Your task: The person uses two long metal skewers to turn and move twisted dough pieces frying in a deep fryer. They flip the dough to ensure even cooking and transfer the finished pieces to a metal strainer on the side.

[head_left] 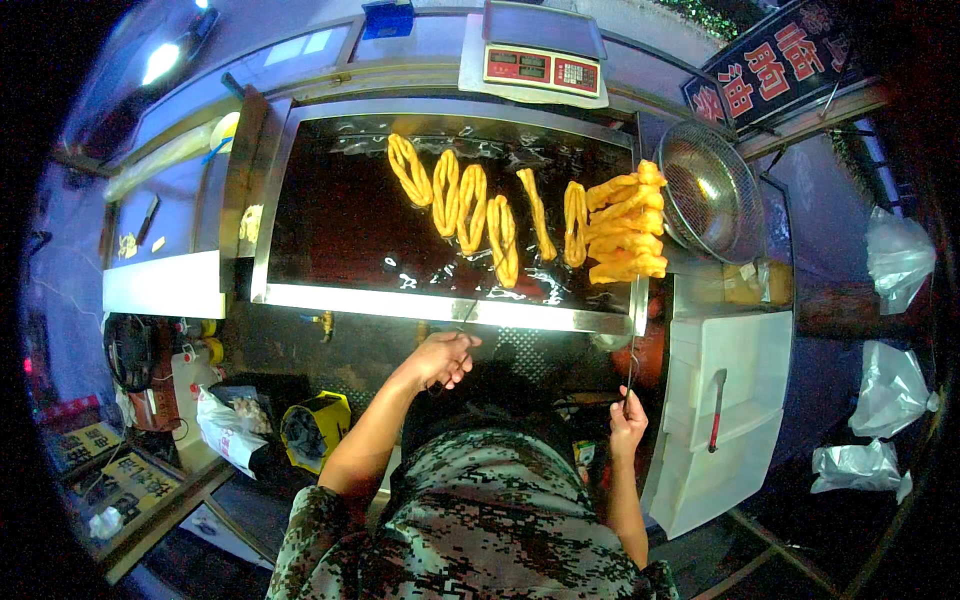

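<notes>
My left hand (447,362) is closed around a thin dark stick (470,312) at the near rim of a wide rectangular fryer (400,303). Farther right and a little nearer to me, my right hand (627,425) grips a thin metal rod (634,345), which points up toward the fryer's near right corner. Several golden fried dough sticks (472,210) float apart in the dark oil, many of them looped. Another bunch of fried dough sticks (628,230) lies close together at the fryer's right edge. Neither hand touches the dough.
Right of the fryer sits a round wire strainer (705,190). White plastic bins (735,350) stand nearer, with a red-handled tool (717,410) on them. A scale (540,65) is behind the fryer. At left are a knife (148,215) on a worktop and a yellow container (318,430) below.
</notes>
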`<action>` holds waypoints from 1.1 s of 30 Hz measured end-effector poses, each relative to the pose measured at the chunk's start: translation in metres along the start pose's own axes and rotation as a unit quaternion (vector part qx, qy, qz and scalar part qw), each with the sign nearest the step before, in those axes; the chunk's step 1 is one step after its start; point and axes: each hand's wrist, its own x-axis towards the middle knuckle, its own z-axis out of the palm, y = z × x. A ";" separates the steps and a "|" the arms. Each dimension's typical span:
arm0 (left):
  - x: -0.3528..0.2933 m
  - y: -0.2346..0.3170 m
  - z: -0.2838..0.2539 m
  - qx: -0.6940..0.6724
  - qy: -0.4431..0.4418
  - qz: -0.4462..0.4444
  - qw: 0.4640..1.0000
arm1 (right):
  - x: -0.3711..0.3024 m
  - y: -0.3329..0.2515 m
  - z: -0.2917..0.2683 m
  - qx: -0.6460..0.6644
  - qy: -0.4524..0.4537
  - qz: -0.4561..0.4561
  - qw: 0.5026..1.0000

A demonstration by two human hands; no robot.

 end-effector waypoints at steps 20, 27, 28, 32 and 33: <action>-0.048 -0.019 -0.035 -0.057 -0.015 -0.033 0.998 | -0.001 -0.002 0.021 0.029 -0.010 -0.013 0.999; -0.055 -0.008 -0.048 0.160 0.147 0.006 0.976 | -0.003 0.000 0.026 0.033 -0.010 -0.022 0.999; -0.058 -0.007 -0.047 0.207 0.173 0.006 0.963 | -0.003 0.000 0.026 0.027 -0.008 -0.020 0.999; -0.060 -0.015 -0.049 0.383 0.241 0.034 0.891 | -0.004 -0.001 0.028 0.012 -0.006 -0.021 1.000; -0.059 -0.016 -0.048 0.408 0.250 0.033 0.878 | -0.004 -0.002 0.029 0.015 -0.008 -0.017 1.000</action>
